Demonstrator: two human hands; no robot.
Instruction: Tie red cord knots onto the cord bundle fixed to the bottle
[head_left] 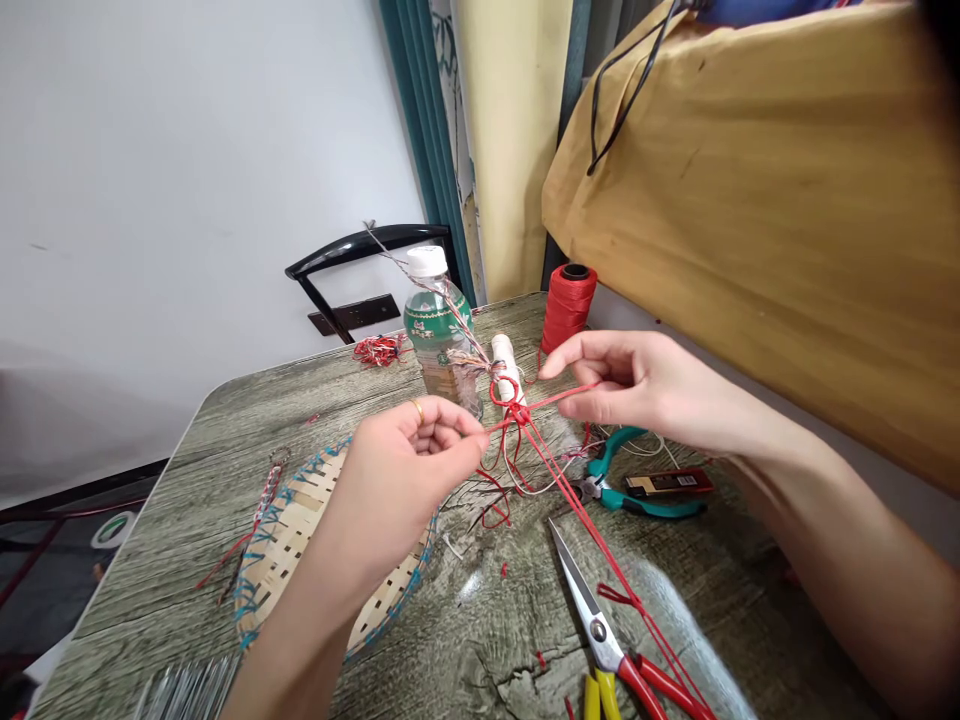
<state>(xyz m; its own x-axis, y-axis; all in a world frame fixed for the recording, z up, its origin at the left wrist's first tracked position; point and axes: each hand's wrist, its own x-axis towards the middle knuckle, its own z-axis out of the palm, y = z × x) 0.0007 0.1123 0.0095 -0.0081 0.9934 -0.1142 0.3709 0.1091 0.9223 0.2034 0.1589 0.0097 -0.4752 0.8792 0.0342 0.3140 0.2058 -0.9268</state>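
Observation:
A red cord (555,399) is knotted around a bundle of cords over the middle of the table. My left hand (420,465) pinches one end of it, just left of the red knot (517,412). On the other side, my right hand (630,380) holds the opposite end between thumb and fingers, and both ends look taut. Above the knot stands a small red loop (504,390), tied to a twisted multicoloured string (450,300) that runs up to the chair back. Two long red strands (585,515) stretch from the knot toward the lower right.
Scissors (598,630) and teal-handled pliers (611,485) lie below my right hand. Under my left forearm is a woven bamboo tray (300,535). A bottle (435,330), a red thread spool (568,308) and a white spool (505,358) stand behind. Thin metal wires (187,690) lie at the lower left.

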